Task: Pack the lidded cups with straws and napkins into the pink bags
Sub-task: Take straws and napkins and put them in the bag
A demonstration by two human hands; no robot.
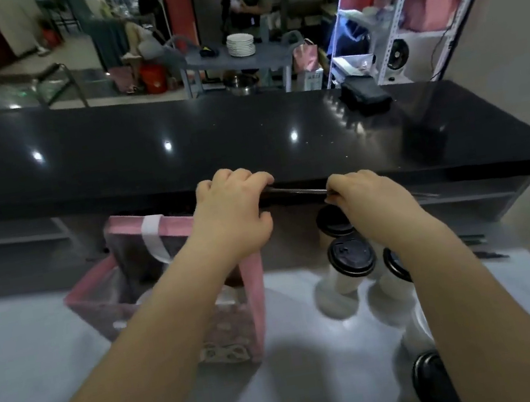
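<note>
From the head camera I look down over a white work surface (301, 384) that runs up to a glossy black counter (213, 139). Both of my bare forearms reach forward, and the two hands meet at the near edge of that counter.

My left hand (234, 212) is curled, knuckles up, fingers closed around one end of a thin dark straw (296, 190). My right hand (362, 193) pinches the other end between thumb and fingertips, so the straw spans the short gap between the hands, roughly level and just below the counter lip. I cannot tell whether it is wrapped.

Under my left forearm stands an open pink bag (256, 288), upright on the white surface, with a white ribbon handle (156, 241) hanging over its far wall. Its front carries a pale printed pattern near the bottom. Something pale shows inside the bag, but my arm hides most of the interior and I cannot say what it is.

To the right of the bag, just beside it, stands a cluster of lidded cups: one pale cup with a black lid (351, 256) is plainly seen, another black lid (332, 221) sits behind it, and a third (395, 265) is half hidden by my right wrist. A further black lid (431, 379) shows low at the right, blurred.

On the far right of the counter lies a dark folded pouch (366, 96). Beyond the counter I see a grey cart with a stack of white plates (240, 44) and a metal shelf rack (400, 8) holding more pink bags.
</note>
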